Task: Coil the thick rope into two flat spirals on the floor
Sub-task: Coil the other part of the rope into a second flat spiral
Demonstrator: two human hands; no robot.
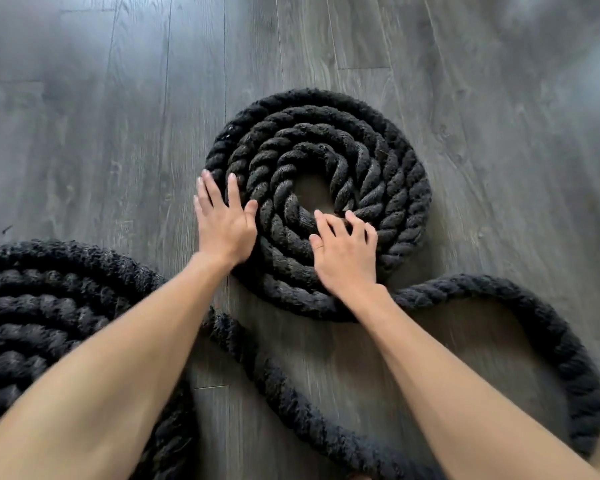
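The rope (388,174) is thick, black and fuzzy, laid up from fat twisted strands that show as slanted ridges along its length. In front of me it lies on the grey wood-plank floor (84,98) as a flat spiral (326,133) of about five turns, wound close, with a small bare patch of floor in its centre. From the near right edge of that spiral the rope runs out in a wide loose loop (551,334) to my right, curves back toward me and crosses the floor between my forearms. At my lower left lies a second coil (42,306), several turns side by side, partly cut off by the frame edge and partly covered by my left forearm.

My left hand (224,225) is open and flat, fingers spread, pressed against the outer left rim of the front spiral, with the fingertips lying over the outermost turn and the heel of the hand beside it on the floor. My right hand (347,251) rests on top of the near turns of the same spiral, fingers bent and spread, fingertips at the inner turn just by the centre gap. It grips nothing; it only presses down. Both hands are on the near half of the spiral, the left at its edge, the right nearer its middle.
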